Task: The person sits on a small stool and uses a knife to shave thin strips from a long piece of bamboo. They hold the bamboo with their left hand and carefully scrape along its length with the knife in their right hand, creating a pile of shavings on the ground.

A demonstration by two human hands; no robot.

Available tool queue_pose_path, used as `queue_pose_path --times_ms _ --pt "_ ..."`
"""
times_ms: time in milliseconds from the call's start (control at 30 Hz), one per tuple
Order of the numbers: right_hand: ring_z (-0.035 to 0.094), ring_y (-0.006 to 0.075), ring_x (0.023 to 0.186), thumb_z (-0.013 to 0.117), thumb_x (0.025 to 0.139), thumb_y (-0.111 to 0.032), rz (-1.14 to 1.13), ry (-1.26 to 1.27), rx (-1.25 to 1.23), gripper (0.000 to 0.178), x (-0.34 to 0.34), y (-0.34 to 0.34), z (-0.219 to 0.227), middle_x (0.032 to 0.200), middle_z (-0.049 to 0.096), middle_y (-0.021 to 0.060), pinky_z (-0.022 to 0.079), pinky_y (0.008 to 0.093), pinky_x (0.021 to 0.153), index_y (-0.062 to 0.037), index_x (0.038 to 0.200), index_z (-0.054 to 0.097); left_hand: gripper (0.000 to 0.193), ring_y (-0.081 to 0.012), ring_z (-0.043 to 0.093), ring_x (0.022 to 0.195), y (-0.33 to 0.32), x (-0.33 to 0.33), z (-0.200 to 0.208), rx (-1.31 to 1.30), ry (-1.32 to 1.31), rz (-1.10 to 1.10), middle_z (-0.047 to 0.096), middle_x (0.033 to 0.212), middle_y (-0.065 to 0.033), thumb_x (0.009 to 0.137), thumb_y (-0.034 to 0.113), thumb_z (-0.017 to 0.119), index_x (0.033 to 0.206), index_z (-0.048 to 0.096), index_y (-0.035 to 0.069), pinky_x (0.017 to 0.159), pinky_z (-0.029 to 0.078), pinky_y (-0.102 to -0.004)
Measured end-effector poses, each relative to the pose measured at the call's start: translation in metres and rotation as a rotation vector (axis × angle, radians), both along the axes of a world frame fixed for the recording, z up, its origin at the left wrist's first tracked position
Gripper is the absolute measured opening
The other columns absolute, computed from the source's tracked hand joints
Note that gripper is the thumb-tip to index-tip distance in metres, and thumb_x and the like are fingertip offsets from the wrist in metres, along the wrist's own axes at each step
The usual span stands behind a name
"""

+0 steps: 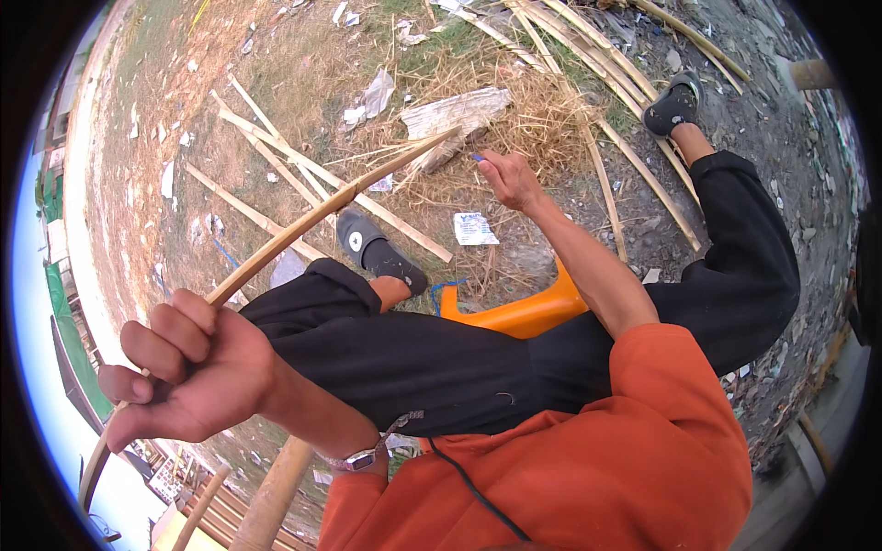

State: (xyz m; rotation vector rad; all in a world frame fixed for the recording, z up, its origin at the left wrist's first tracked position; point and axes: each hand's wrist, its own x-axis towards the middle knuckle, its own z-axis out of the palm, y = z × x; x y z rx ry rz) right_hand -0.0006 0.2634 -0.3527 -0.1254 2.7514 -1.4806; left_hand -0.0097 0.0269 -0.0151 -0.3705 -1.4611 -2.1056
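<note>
My left hand is closed around a long split bamboo strip, at the left. The strip slants up and away, over my left foot, and its far end lies over or just above a weathered wood block. My right hand is closed beside that far end, near the block's right side. A small blue bit shows at its fingertips; the rest of what it grips is hidden or too small to name. Pale shavings lie heaped around the block.
Several bamboo strips lie crossed on the ground at left, and more at upper right. An orange plastic seat is between my legs. Paper scraps litter the dirt. A thick bamboo pole stands near my left forearm.
</note>
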Motion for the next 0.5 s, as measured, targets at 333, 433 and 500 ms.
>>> queue_pose_path --times_ms 333,433,500 --pt "0.059 0.0371 0.061 0.037 0.092 -0.039 -0.091 -0.176 0.089 0.044 -0.031 -0.031 0.035 0.066 0.060 0.0202 0.046 0.0455 0.058 -0.0053 0.077 0.060 0.049 -0.0072 0.009 0.046 0.002 0.004 0.001 0.025 0.032 -0.172 0.016 0.053 0.0055 0.084 0.059 0.044 0.064 0.028 0.017 0.045 0.011 -0.0255" --pt "0.060 0.0394 0.071 0.032 0.092 -0.042 -0.118 -0.329 0.214 0.050 -0.032 -0.021 0.018 0.074 0.061 0.0236 0.047 0.0472 0.067 -0.0028 0.081 0.060 0.049 -0.0072 0.009 0.046 0.002 0.006 0.000 0.050 0.031 -0.215 0.016 0.053 0.0055 0.084 0.060 0.043 0.064 0.027 0.017 0.045 0.011 -0.0257" --pt "0.059 0.0407 0.077 0.029 0.092 -0.043 -0.129 -0.367 0.286 0.053 -0.032 -0.011 0.002 0.080 0.061 0.0257 0.046 0.0481 0.073 -0.0008 0.084 0.061 0.050 -0.0072 0.009 0.046 0.001 0.003 -0.002 0.069 0.032 -0.237 0.016 0.053 0.0055 0.084 0.060 0.043 0.064 0.027 0.018 0.045 0.011 -0.0259"
